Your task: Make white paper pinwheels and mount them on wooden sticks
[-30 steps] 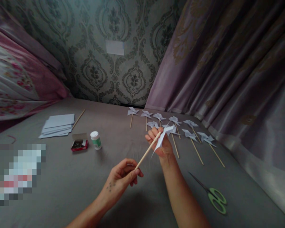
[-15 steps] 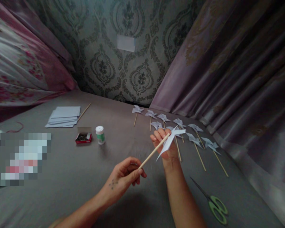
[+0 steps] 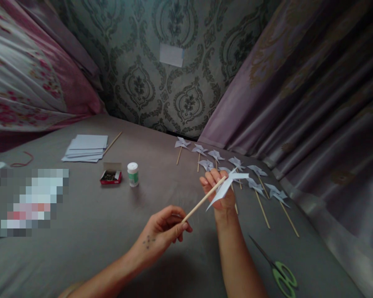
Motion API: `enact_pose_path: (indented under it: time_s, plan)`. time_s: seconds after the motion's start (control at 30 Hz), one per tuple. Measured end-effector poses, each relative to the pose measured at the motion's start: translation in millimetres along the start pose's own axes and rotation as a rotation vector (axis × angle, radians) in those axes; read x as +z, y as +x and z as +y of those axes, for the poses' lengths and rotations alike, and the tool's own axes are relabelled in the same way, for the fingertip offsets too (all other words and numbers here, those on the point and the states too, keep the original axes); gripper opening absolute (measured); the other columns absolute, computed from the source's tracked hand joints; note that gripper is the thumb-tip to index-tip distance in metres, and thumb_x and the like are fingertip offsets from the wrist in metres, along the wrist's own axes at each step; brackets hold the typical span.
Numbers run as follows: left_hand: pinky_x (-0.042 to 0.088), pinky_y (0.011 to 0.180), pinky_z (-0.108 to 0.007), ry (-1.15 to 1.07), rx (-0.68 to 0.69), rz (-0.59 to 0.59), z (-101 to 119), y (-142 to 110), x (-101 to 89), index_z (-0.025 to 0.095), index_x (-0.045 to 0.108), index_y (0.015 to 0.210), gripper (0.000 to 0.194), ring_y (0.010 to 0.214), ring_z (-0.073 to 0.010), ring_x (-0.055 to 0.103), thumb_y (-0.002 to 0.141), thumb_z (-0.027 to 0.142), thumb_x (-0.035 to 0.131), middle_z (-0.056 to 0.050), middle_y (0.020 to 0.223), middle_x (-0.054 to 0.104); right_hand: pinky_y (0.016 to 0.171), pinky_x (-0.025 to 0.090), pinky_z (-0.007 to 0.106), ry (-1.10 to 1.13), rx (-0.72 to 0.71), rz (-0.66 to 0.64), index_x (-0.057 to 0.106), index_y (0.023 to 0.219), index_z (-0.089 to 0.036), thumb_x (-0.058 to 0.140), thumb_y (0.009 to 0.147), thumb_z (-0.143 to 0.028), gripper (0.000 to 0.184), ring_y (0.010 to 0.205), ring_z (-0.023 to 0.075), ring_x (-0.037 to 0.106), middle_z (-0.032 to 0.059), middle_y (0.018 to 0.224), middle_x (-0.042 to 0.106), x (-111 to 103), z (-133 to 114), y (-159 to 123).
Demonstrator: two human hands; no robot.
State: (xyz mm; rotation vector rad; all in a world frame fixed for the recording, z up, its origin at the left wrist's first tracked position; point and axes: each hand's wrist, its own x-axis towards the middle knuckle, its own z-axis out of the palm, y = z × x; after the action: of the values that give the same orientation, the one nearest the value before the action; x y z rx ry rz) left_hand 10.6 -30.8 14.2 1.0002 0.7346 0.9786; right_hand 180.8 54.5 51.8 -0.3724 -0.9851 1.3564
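Between the two hands: I am viewing a paper pinwheel (image 3: 222, 193), sitting at the upper end of a wooden stick (image 3: 203, 199) that is slanting up to the right above the grey cloth (image 3: 81, 236).
Left hand (image 3: 164, 227): its fingers are gripping the stick's lower end.
Right hand (image 3: 226, 202): its fingers are bending behind the paper, beside the stick's tip; the blades are partly hiding them, so I am not managing to tell whether they are gripping or only touching.
Blades: since a second ago they are fanning wider, one now reaching farther right; I am judging that the head is being turned or adjusted while staying on its stick.
Other pinwheels (image 3: 277, 194): they are lying beyond the right hand, keeping their arrangement.
View: against the earliest frame, the bottle (image 3: 133, 175) and red box (image 3: 112, 181) are appearing farther right and higher, while the scissors (image 3: 272, 264) are now meeting the lower edge.
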Motion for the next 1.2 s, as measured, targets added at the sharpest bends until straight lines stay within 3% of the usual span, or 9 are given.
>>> enact_pose_path:
  time_s: [0.3, 0.6, 0.73, 0.87, 1.1, 1.2]
  plan:
    - [0.039, 0.052, -0.022, 0.056, 0.057, 0.082, 1, -1, -0.5, 0.016, 0.060, 0.083, 0.032, 0.056, -0.0104, 0.052, 0.072, 0.042, 0.074, -0.006, 0.072, 0.070, 0.054, 0.033, 0.026, -0.093, -0.020, 0.091, 0.063, 0.063, -0.029, 0.087, 0.051, -0.045, 0.031, 0.050, 0.0094, 0.029, -0.0078, 0.053, 0.036, 2, -2, 1]
    - [0.035, 0.049, -0.022, 0.032, -0.027, 0.100, -1, 8, -9.0, 0.016, 0.056, 0.084, 0.039, 0.051, -0.0091, 0.050, 0.067, 0.045, 0.076, -0.006, 0.072, 0.071, 0.069, 0.051, 0.029, -0.178, 0.044, 0.306, 0.067, 0.073, -0.026, 0.086, 0.050, -0.036, 0.032, 0.072, 0.0145, 0.063, -0.0031, 0.076, 0.071, -7, 4, 2]
    - [0.036, 0.050, -0.021, 0.025, -0.066, 0.124, -4, 10, -12.0, 0.016, 0.054, 0.087, 0.040, 0.051, -0.0081, 0.049, 0.067, 0.042, 0.077, -0.005, 0.071, 0.071, 0.072, 0.054, 0.030, -0.211, 0.092, 0.321, 0.068, 0.075, -0.023, 0.082, 0.055, -0.032, 0.026, 0.072, 0.0159, 0.066, -0.0022, 0.075, 0.072, -4, 8, 5]
    - [0.035, 0.050, -0.019, 0.013, -0.112, 0.147, -6, 13, -14.8, 0.017, 0.053, 0.088, 0.041, 0.052, -0.0072, 0.050, 0.067, 0.041, 0.078, -0.004, 0.073, 0.071, 0.063, 0.053, 0.027, -0.245, 0.155, 0.390, 0.068, 0.077, -0.019, 0.080, 0.054, -0.031, 0.028, 0.069, 0.0156, 0.066, -0.0013, 0.074, 0.072, -4, 14, 8]
    - [0.033, 0.046, -0.018, 0.007, -0.192, 0.216, -11, 19, -18.2, 0.017, 0.054, 0.083, 0.048, 0.049, -0.0064, 0.049, 0.056, 0.042, 0.083, -0.004, 0.071, 0.070, 0.045, 0.045, 0.022, -0.223, 0.286, 0.480, 0.065, 0.072, -0.019, 0.079, 0.052, -0.031, 0.027, 0.056, 0.0135, 0.061, -0.0013, 0.065, 0.069, -22, 37, 11]
    - [0.034, 0.047, -0.018, 0.018, -0.207, 0.230, -13, 21, -19.0, 0.016, 0.054, 0.083, 0.049, 0.048, -0.0062, 0.049, 0.053, 0.042, 0.084, -0.004, 0.070, 0.069, 0.047, 0.045, 0.022, -0.209, 0.319, 0.508, 0.064, 0.073, -0.020, 0.078, 0.053, -0.030, 0.026, 0.057, 0.0140, 0.062, -0.0020, 0.064, 0.069, -30, 46, 12]
